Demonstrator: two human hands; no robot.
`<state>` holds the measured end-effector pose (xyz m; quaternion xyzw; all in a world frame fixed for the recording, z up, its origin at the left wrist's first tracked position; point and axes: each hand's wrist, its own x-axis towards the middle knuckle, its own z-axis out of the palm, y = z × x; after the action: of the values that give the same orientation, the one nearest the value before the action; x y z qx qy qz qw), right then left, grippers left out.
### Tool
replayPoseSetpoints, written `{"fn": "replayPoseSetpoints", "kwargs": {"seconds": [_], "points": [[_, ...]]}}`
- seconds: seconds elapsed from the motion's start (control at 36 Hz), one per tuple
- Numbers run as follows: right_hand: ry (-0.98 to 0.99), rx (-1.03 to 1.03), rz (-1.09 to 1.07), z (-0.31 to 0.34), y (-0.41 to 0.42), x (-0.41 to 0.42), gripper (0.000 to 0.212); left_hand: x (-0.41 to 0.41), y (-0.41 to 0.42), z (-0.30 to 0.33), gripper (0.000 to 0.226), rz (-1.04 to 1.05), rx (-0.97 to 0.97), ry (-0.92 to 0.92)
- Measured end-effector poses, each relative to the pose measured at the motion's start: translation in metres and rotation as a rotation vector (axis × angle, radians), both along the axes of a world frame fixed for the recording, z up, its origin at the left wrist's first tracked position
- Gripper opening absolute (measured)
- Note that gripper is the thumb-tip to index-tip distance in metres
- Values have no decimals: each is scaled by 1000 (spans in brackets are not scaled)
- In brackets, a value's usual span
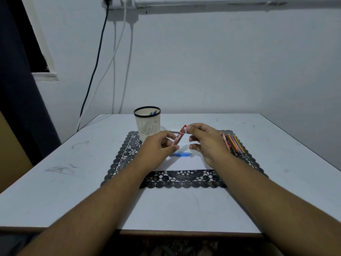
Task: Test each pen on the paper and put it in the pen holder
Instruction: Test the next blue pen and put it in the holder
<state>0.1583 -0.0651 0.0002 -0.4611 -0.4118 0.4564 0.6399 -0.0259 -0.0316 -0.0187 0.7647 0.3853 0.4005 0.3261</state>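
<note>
Red pen (179, 136) held above the paper (186, 163), tilted, upper end leaning far and right, lower end near and left. Barrel red with white printing along its length; lettering too small to read. Left hand (158, 146) gripping the lower part, fingers curled round the barrel, thumb tip near the lower end. Right hand (204, 143) pinching the upper end between fingertips (188, 128) and thumb, other fingers loosely curled below. Both grips narrow, closed on the pen.

Blue pen (180, 154) lying flat on the paper, just below the hands, pointing left to right. White paper resting on a black lace mat (182, 179) with scalloped edge, mid bench (55, 191).

Holder (147, 122) standing upright at the far left corner of the mat: cream, slotted wall, black rim. At least one blue pen (154, 113) visible inside, near the right of the rim; count unclear.

Bunch of pens (233, 144) lying on the right side of the mat, just beside the right hand, side by side: orange, red, brownish barrels. Markings not legible.

Bench top pale, scuffed with dark scribbles. Cables (114, 71), one black and several white, hanging down the far wall (221, 61) from sockets at top left.
</note>
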Motion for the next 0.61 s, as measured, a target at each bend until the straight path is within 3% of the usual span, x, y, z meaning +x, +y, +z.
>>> {"fn": "replayPoseSetpoints", "kwargs": {"seconds": [0.36, 0.61], "points": [[-7, -8, -3, 2, -3, 3, 2, -1, 0, 0, 18, 7, 1, 6], [-153, -7, -25, 1, -4, 1, 3, -1, 1, 2, 18, 19, 26, 5]]}}
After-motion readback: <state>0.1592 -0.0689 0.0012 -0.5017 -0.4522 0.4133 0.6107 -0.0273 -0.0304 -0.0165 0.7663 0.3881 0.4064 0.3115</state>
